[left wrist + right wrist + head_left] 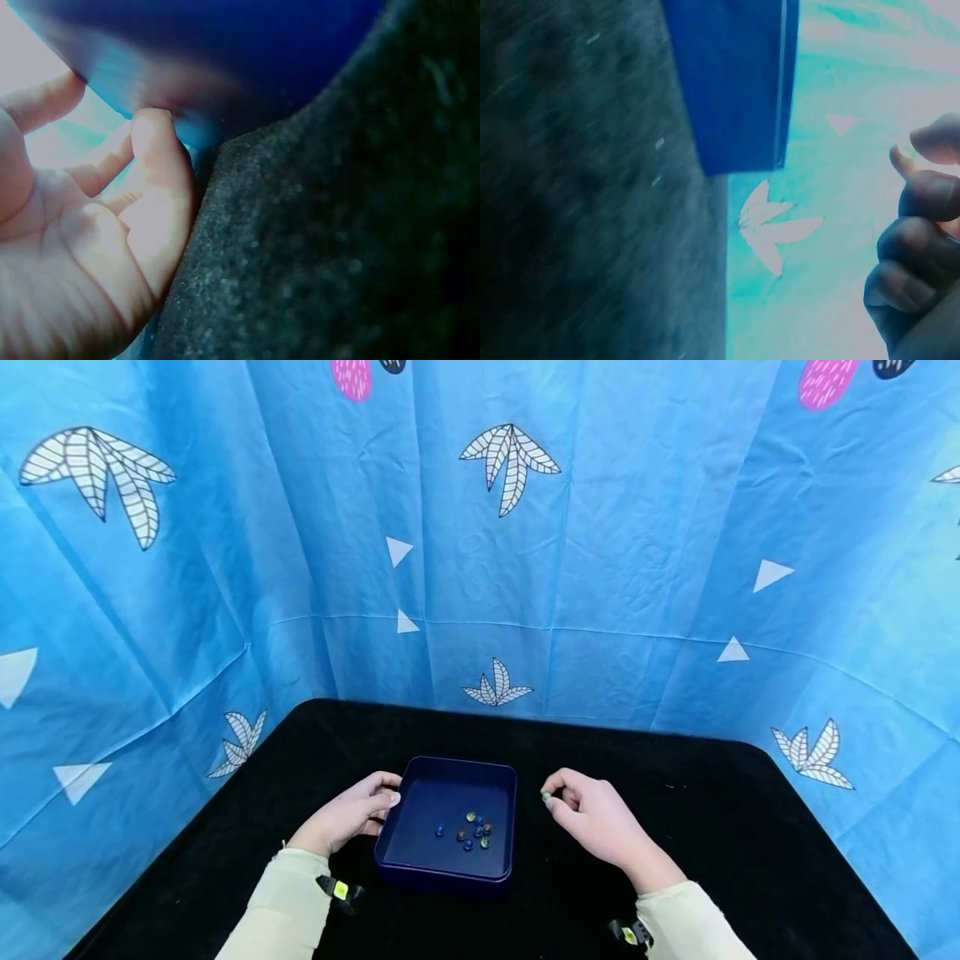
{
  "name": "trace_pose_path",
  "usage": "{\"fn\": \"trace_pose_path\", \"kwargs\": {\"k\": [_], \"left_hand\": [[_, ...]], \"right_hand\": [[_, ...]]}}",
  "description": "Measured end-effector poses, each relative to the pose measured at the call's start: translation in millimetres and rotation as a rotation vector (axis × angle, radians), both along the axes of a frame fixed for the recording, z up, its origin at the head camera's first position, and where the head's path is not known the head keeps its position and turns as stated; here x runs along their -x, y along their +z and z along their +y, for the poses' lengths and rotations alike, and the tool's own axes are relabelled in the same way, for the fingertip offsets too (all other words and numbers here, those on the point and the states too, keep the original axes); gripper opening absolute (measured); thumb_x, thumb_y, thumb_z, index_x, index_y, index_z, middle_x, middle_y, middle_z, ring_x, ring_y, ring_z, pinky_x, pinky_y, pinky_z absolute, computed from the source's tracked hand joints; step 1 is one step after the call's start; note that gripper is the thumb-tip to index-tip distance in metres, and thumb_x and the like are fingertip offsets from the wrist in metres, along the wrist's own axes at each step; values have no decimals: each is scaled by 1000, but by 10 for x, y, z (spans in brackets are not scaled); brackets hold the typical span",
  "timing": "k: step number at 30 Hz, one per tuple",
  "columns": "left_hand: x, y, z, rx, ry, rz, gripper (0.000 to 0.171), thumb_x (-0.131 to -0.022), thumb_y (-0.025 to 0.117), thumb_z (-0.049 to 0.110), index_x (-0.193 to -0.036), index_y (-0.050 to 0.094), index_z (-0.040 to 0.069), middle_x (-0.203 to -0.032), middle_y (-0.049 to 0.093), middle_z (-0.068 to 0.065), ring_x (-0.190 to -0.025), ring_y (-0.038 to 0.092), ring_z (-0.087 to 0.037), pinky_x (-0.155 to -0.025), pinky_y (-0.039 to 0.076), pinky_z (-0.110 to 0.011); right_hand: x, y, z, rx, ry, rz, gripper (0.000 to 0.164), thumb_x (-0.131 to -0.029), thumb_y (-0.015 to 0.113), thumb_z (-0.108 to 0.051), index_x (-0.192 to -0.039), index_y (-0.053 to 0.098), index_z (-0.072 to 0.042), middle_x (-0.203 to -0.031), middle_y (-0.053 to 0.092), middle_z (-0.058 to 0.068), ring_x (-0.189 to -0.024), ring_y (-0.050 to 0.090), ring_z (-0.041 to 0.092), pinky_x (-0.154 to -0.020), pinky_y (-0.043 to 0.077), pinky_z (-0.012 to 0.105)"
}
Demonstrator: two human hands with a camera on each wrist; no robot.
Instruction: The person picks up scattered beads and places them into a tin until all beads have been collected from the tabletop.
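A dark blue square tray (pixel 420 810) with low walls stands on the black tabletop in the head view. Several small glass marbles (pixel 477 832), blue, reddish and yellow-green, lie inside it towards the right. My left hand (pixel 356 814) grips the tray's left side, its thumb at the rim; in the left wrist view bent fingers (pixel 161 150) touch the blue outer wall. To the right of the tray, my right hand (pixel 596 818) pinches a small green marble (pixel 545 797) between thumb and forefinger, apart from the tray. Its other fingers (pixel 911 240) are curled in the right wrist view.
The black cloth-covered table (pixel 720 827) extends to both sides of the tray. A blue curtain (pixel 637 527) with leaf and triangle prints hangs behind and along the sides. Tiny pale specks (pixel 675 787) lie on the cloth at the right.
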State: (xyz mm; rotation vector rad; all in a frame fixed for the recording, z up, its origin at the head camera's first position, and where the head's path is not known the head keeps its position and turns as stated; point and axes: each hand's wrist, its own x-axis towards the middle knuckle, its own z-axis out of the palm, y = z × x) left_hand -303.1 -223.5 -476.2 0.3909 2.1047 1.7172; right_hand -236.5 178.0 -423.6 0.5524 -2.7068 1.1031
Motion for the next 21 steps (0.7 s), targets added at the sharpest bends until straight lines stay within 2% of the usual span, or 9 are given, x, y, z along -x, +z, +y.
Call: {"fn": "trace_pose_path", "kwargs": {"k": [5, 12, 21], "left_hand": [[20, -35, -15, -5, -12, 2, 49, -107, 53, 24, -145, 37, -2, -125, 56, -23, -98, 63, -34, -79, 56, -44], [43, -68, -25, 1, -5, -7, 49, -106, 54, 25, -145, 38, -1, -125, 56, -23, -97, 64, -32, -80, 57, -44], [35, -59, -14, 8, 10, -9, 49, -105, 55, 26, -144, 40, 0, -124, 56, -22, -97, 63, -32, -79, 56, -43]], "right_hand": [[28, 94, -172, 16, 26, 34, 16, -94, 67, -17, -104, 67, -31, -58, 45, -10, -47, 39, 7, -52, 42, 27], [52, 159, -424, 29, 71, -6, 17, -94, 66, -19, -104, 67, -33, -57, 46, -11, -47, 39, 8, -51, 40, 27], [152, 187, -649, -11, 131, 0, 15, -94, 66, -22, -107, 66, -30, -56, 42, -11, -43, 37, 7, -49, 39, 27]]}}
